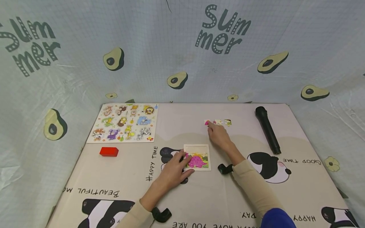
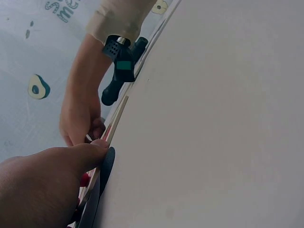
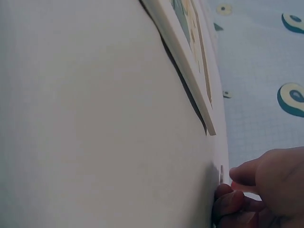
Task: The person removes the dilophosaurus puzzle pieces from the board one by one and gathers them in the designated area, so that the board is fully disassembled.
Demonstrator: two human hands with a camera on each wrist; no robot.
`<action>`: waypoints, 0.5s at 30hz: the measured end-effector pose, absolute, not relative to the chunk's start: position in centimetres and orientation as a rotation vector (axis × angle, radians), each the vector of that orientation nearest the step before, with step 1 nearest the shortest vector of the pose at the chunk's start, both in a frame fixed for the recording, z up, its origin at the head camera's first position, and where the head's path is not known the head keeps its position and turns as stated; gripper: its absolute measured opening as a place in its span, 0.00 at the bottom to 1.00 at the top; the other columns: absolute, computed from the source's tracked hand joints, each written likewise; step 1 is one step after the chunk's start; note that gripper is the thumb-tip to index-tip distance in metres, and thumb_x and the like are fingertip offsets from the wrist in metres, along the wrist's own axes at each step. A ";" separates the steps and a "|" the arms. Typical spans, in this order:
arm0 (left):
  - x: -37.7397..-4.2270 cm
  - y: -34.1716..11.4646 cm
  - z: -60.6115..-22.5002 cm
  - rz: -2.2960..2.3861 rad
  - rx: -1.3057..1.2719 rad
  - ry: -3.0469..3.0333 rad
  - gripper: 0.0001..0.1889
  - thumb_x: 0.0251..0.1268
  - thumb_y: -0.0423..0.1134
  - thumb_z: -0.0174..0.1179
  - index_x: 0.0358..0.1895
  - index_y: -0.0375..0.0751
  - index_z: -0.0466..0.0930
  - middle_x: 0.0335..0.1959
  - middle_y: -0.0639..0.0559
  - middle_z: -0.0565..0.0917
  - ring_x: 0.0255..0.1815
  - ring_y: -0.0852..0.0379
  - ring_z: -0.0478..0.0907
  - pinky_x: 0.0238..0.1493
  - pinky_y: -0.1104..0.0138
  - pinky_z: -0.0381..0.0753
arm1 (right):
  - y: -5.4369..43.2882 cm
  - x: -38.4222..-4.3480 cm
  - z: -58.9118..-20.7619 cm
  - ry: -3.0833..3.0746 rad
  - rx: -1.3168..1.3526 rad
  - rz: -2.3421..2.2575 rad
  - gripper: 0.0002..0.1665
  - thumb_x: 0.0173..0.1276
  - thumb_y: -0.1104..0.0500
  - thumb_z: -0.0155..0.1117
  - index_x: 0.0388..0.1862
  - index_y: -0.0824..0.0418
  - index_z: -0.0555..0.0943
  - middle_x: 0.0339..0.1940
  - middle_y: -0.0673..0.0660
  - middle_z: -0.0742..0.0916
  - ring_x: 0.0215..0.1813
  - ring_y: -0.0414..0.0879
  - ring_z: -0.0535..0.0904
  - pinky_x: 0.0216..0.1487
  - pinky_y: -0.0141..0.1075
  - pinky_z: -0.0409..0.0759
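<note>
Left hand (image 1: 172,170), fingers spread, partly hides the tray (image 1: 196,145). Beyond it, the right hand (image 1: 219,135) obscures a puzzle piece (image 1: 206,122), grip unclear. Printed tablecloth (image 1: 179,123) underneath; avocado curtain (image 1: 148,41) behind.

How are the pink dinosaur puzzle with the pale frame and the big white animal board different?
The puzzle is small and nearly square; the board is bigger and oblong.
The puzzle shows one pink dinosaur; the board shows many animals.
The left hand touches the puzzle, not the board.
Both lie on the panda-printed table.
</note>
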State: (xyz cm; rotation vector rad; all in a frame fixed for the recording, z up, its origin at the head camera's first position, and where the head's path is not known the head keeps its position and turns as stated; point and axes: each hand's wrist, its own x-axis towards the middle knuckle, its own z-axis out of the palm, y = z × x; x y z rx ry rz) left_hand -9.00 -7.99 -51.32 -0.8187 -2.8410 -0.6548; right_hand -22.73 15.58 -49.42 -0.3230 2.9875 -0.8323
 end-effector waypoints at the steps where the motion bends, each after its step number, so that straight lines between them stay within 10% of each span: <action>1: -9.0 -8.0 -51.3 -0.658 -0.820 -2.841 0.29 0.67 0.58 0.62 0.65 0.44 0.78 0.67 0.40 0.75 0.69 0.43 0.74 0.67 0.54 0.78 | 15.6 -22.7 -49.4 2.993 -0.316 -0.857 0.21 0.79 0.60 0.49 0.61 0.69 0.80 0.64 0.66 0.82 0.35 0.52 0.78 0.28 0.35 0.66; 8: -9.1 -8.0 -51.4 -0.665 -0.827 -2.828 0.29 0.67 0.57 0.63 0.65 0.44 0.79 0.66 0.41 0.74 0.66 0.46 0.75 0.63 0.56 0.81 | 15.5 -22.1 -48.5 2.972 -0.226 -0.997 0.22 0.77 0.56 0.54 0.63 0.67 0.78 0.22 0.58 0.79 0.23 0.46 0.69 0.23 0.33 0.64; 15: -9.2 -8.1 -51.0 -0.693 -0.845 -2.822 0.29 0.66 0.57 0.65 0.64 0.44 0.79 0.66 0.43 0.73 0.62 0.50 0.76 0.61 0.58 0.82 | 15.5 -20.4 -46.7 2.988 -0.196 -1.053 0.19 0.76 0.55 0.56 0.55 0.66 0.81 0.29 0.59 0.84 0.30 0.47 0.75 0.30 0.34 0.71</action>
